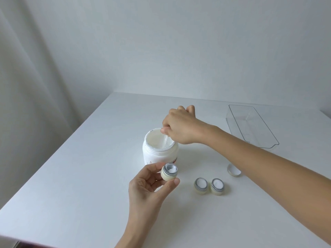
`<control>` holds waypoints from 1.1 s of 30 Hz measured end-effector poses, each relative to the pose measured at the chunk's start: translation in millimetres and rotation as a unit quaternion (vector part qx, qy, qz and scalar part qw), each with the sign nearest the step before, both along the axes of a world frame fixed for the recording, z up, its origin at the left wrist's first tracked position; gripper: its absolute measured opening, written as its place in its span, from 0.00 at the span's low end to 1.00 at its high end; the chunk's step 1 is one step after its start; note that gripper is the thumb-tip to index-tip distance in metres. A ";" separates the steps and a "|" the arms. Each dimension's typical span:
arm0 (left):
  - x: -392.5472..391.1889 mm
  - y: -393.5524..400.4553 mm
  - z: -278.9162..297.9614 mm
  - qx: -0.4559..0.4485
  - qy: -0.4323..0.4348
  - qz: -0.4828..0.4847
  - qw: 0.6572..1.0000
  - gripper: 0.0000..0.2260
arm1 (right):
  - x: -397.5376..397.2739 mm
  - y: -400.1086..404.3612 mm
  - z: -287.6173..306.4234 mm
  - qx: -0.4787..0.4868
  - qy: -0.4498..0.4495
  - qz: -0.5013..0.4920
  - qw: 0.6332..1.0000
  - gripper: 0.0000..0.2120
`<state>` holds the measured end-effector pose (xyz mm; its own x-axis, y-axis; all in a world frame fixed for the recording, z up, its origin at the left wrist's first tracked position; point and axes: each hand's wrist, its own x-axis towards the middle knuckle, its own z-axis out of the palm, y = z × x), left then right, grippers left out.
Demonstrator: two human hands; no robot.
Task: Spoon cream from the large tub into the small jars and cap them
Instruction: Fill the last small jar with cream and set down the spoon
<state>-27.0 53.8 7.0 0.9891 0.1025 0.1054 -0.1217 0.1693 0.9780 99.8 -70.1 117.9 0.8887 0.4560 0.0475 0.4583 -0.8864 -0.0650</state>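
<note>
The large white tub [160, 154] stands open in the middle of the table, with cream inside. My right hand [180, 127] hovers over its rim and pinches a clear plastic spoon [166, 139] whose bowl dips into the cream. Just in front of the tub, my left hand [148, 190] holds a small pale-yellow jar [169, 173] between thumb and fingers, lifted off the table, open and tilted toward the tub. Two more small open jars [201, 186] [217, 187] sit side by side on the table to the right.
A clear plastic tray [254, 127] lies at the back right of the white table [71, 185]. A round lid [232, 170] lies partly hidden under my right forearm. A wall stands behind the table and a curtain hangs at the left.
</note>
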 end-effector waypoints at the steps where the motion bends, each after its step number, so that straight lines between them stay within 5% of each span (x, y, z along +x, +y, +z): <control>1: -0.1 0.1 0.0 0.000 -0.001 -0.001 1.000 0.17 | 0.8 -1.3 0.3 0.016 0.008 -0.014 1.000 0.21; 12: 0.8 1.9 -0.9 -0.014 -0.005 0.004 1.000 0.17 | 4.8 -27.1 8.3 0.185 0.060 -0.118 0.974 0.18; 22: 0.4 2.5 1.1 -0.045 -0.007 0.009 0.999 0.15 | -15.2 -55.8 18.2 0.377 0.189 -0.154 0.893 0.13; 33: -0.8 2.5 2.9 -0.054 -0.009 0.006 0.998 0.16 | -62.9 -52.1 0.2 0.277 0.185 -0.174 0.927 0.17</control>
<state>-27.8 56.4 9.9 0.9858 0.1259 0.1116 -0.1424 0.2716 0.9518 36.9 -122.2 118.1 0.9794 0.1353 -0.1498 0.0057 -0.7603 -0.6495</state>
